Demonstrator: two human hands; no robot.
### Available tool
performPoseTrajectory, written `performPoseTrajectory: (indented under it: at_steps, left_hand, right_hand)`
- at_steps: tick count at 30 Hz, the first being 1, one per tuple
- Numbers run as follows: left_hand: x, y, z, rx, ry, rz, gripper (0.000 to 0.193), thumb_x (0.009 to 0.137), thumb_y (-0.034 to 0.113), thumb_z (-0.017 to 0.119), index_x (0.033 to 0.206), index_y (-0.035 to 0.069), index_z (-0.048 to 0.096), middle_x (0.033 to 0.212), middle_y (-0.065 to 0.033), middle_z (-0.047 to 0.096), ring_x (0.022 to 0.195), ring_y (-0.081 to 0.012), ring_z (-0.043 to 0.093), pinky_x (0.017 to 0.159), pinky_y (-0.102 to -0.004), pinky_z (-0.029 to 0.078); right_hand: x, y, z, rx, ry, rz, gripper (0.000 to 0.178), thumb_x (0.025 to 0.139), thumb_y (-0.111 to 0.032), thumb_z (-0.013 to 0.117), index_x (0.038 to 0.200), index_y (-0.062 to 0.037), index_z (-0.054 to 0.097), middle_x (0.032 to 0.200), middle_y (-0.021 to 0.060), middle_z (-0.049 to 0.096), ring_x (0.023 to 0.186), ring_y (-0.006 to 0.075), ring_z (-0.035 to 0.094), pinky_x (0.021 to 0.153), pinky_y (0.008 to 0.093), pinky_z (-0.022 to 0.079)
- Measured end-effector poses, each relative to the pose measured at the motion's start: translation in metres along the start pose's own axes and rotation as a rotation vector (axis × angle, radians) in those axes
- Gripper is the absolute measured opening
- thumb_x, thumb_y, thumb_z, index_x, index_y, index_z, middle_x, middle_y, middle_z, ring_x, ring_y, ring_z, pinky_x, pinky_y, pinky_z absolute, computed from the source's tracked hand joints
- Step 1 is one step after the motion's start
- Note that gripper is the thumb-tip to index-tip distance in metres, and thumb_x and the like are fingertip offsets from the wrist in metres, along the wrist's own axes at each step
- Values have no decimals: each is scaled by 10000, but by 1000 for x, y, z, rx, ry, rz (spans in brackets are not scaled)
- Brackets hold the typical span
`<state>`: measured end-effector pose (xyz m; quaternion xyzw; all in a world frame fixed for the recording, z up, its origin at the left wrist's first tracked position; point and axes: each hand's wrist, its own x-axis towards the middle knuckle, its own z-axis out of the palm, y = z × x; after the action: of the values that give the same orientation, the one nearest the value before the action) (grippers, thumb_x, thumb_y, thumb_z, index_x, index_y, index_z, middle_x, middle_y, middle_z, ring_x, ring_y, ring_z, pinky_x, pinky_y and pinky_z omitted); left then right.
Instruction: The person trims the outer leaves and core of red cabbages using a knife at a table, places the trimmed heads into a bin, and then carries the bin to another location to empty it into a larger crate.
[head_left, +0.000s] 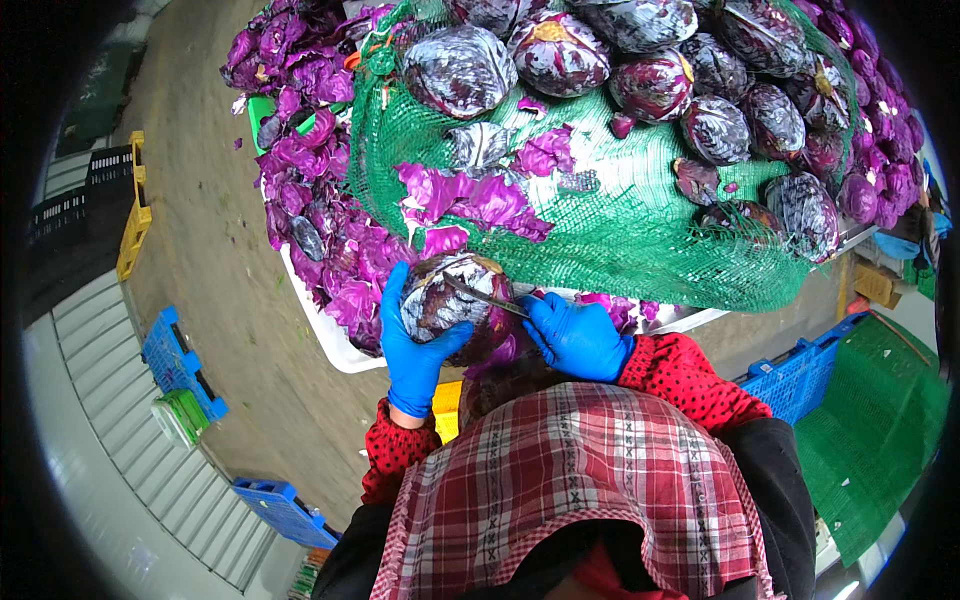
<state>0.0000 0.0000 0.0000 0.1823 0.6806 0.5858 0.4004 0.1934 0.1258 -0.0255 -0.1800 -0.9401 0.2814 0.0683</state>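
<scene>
In my blue-gloved left hand (422, 350) I hold a red cabbage (440, 300), its outer leaves purple with a whitish bloom. The thumb and fingers wrap the cabbage's left side. My right hand (578, 337), also in a blue glove, is closed round the handle of a knife (490, 297). The curved blade reaches left across the cabbage's top, against or just over its leaves. Just beyond the cabbage lies a green mesh bag (620, 230) with loose purple leaves (480, 197) on it. Most of the knife handle is hidden in my right hand.
Whole red cabbages (560, 55) crowd the far side of the mesh. Trimmed leaves (300, 165) heap up at the left inside a white tray (352, 357). More purple cabbages (890, 150) are piled far right. Blue plastic pallets (180, 362) stand on the floor at left.
</scene>
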Motion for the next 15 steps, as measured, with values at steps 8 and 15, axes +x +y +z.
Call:
performPoseTrajectory:
  at_steps: [8,15]
  left_hand:
    - [5,-13,-2,171,26,99,1023,586,85,887,1431,12,313,1294,-122,501,1157,-231,527,1002,-361,442]
    - [11,-6,-3,-86,-2,94,1001,608,56,867,1436,-3,306,1317,-143,490,1170,-253,528,1005,-374,445]
  right_hand:
    - [15,0,5,-75,-99,91,168,796,-104,567,936,-52,491,682,137,582,500,292,594,401,422,445]
    - [49,23,35,18,-283,223,302,832,-79,535,1105,44,498,759,228,643,632,396,637,530,488,500]
